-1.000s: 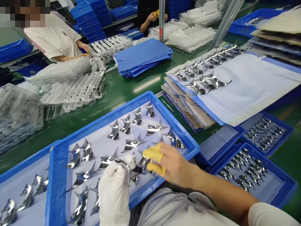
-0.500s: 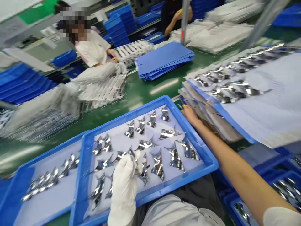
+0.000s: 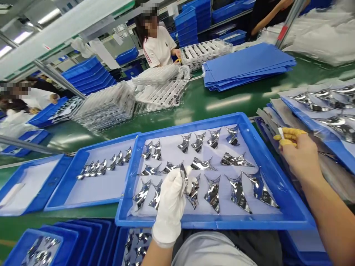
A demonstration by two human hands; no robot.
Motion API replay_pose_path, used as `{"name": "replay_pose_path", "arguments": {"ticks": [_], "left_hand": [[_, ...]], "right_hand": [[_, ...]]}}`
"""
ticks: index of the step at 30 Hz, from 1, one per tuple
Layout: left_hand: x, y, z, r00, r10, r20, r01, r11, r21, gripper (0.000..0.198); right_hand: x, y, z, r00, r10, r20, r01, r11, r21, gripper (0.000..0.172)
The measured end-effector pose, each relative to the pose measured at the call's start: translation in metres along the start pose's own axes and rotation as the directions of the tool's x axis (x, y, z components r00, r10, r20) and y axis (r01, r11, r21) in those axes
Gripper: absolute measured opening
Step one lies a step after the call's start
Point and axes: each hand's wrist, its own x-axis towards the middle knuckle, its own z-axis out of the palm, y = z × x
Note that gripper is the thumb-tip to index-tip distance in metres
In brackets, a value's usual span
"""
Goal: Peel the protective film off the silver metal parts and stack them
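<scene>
My left hand (image 3: pixel 170 195), in a white glove, is closed on a shiny chrome-plated part (image 3: pixel 183 177), held edge-on above a blue tray (image 3: pixel 222 223). On white lining in the tray lie several more curved, pointed chrome parts (image 3: pixel 213 194), some in rows. To the right of the tray, my right hand (image 3: pixel 301 151) wears yellow finger covers. Its fingers are pinched around a small white stick-like piece (image 3: pixel 281 133), whose kind I cannot make out.
Left of the tray stand a second blue tray (image 3: pixel 91 195) with small chrome parts and a third (image 3: pixel 52 184). Blue sheets (image 3: pixel 246 66) lie stacked behind, clear plastic packs (image 3: pixel 108 105) farther left. Lined stacks (image 3: pixel 341 107) stand at right. A co-worker (image 3: pixel 159 44) is across the table.
The camera view has swung left, so the tray appears farther right. My right hand has risen from beside the stack and now shows a small white piece. My left hand still holds the chrome part.
</scene>
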Motion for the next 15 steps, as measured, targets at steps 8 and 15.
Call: {"name": "replay_pose_path", "arguments": {"ticks": [8, 15], "left_hand": [[-0.016, 0.001, -0.004, 0.993, 0.064, 0.095, -0.076, 0.989, 0.127, 0.026], [-0.021, -0.005, -0.017, 0.978, 0.126, 0.165, -0.151, 0.977, 0.151, 0.025]], "right_hand": [[-0.112, -0.138, 0.025, 0.964, -0.019, 0.266, -0.071, 0.943, 0.324, 0.025], [-0.138, -0.171, 0.062, 0.914, -0.255, 0.317, 0.011, 0.795, 0.606, 0.026]]}}
